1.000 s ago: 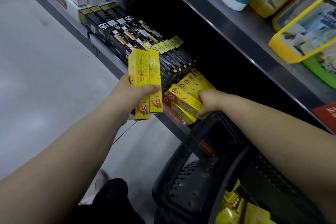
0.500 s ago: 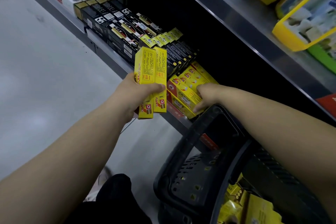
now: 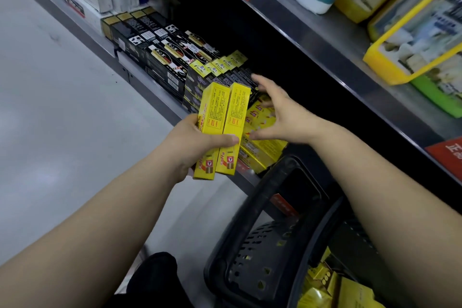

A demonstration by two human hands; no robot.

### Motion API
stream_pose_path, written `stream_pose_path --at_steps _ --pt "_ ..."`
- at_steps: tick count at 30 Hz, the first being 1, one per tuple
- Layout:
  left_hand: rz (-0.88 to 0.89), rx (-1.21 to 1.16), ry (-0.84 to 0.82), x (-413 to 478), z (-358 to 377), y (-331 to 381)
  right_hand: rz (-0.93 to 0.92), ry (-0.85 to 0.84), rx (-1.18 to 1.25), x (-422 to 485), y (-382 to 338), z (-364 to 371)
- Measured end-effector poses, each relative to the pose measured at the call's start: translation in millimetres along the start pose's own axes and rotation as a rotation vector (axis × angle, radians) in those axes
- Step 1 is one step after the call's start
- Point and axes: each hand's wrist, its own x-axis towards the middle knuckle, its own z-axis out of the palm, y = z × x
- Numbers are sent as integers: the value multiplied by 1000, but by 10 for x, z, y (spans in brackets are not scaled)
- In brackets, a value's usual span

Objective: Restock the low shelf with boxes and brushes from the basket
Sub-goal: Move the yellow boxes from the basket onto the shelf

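Looking down a shop aisle: grey floor [image 3: 62, 120], low shelf [image 3: 150, 87] lined with black boxes [image 3: 160, 57] and stacked yellow boxes [image 3: 265, 147]. Left hand [image 3: 197, 142] grips two yellow boxes [image 3: 222, 120] before it; right hand [image 3: 280, 112], fingers spread, holds nothing above the stack. Basket [image 3: 250, 245] stands alongside.

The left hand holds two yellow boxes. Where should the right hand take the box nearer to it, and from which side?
Probably the upper half of the nearer yellow box, coming from the right. It stands almost upright, the left hand covers its lower middle, the second box blocks its left side, and the open right hand is beside it.
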Motion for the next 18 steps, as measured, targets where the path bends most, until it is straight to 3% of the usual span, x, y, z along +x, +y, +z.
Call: stream_pose_path --at_steps 3,7,10,14,18 --pt "29 0 -72 -14 24 21 -237 35 -55 -87 -185 37" --pt "-34 -49 -45 -33 10 16 -230 119 -156 -128 -264 -10" --pt "-61 -131 100 -7 -53 -9 -131 89 -294 -202 -106 -154" --pt "-42 -120 183 10 -80 -15 183 240 -255 -356 251 -347" --pt "-92 -95 155 24 -2 5 460 86 -247 -364 502 -386"
